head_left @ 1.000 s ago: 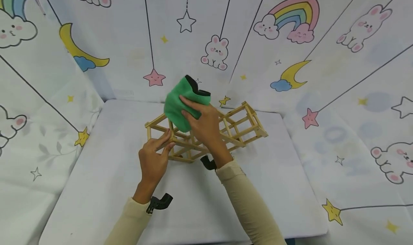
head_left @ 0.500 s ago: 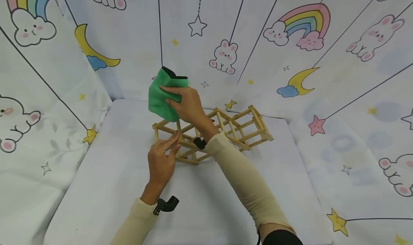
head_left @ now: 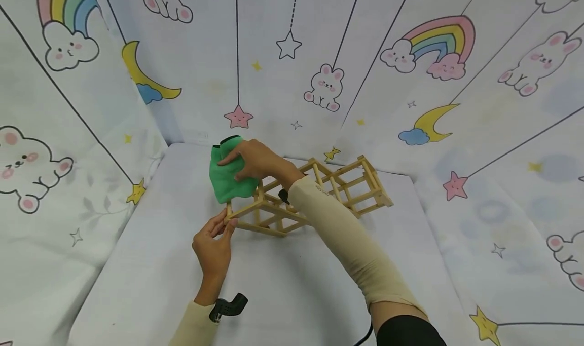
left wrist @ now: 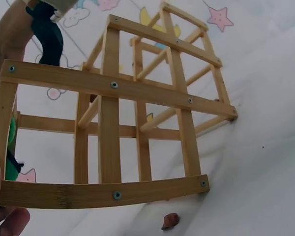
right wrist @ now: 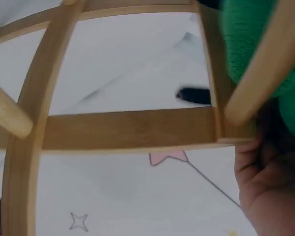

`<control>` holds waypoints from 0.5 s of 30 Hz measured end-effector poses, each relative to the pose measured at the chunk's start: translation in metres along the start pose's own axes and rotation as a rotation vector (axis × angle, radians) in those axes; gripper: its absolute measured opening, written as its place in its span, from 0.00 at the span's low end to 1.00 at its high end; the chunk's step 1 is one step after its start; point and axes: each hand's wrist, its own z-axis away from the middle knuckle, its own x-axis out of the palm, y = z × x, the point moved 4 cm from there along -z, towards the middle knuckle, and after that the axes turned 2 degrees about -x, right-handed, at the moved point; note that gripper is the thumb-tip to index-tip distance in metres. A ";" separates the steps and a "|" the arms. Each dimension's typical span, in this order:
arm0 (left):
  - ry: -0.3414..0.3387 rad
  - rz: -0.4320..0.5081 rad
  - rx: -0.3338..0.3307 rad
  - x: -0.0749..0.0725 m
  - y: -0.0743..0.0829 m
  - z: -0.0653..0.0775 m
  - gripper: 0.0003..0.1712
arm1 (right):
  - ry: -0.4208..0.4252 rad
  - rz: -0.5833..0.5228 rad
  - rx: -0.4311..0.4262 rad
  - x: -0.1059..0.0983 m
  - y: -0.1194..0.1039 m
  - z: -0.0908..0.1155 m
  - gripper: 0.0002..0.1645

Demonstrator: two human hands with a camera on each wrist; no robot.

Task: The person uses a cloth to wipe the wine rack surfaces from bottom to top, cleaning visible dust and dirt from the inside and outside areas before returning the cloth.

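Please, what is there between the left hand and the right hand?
In the head view, the green cloth and one end of the wooden rack lie between the left hand and the right hand.

The left hand [head_left: 211, 252] is at the left end of the rack [head_left: 285, 213], thumb and fingertips pinching its near corner. Its wrist lies on the rack's near side, the forearm [head_left: 193, 328] running down from there. The right hand [head_left: 257, 159] is at the rack's left end too, farther out than the left, palm down, thumb and forefinger apart, gripping the cloth [head_left: 223, 184]. Its fingers point away from the rack's right end. The right forearm [head_left: 337, 234] slants over the rack's near side, the elbow nearer the body.
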 end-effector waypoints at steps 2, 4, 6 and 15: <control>-0.003 0.051 -0.028 0.002 0.001 -0.001 0.21 | 0.088 0.104 0.014 -0.007 0.005 -0.005 0.32; -0.006 0.076 -0.046 0.004 0.004 -0.001 0.21 | 0.226 0.129 0.039 -0.019 0.009 -0.006 0.31; -0.017 0.095 -0.058 0.004 0.011 0.001 0.20 | 0.331 0.068 0.063 -0.029 0.011 -0.002 0.30; 0.023 0.061 -0.027 -0.002 0.029 0.003 0.19 | 0.071 -0.132 0.009 -0.017 0.006 0.002 0.31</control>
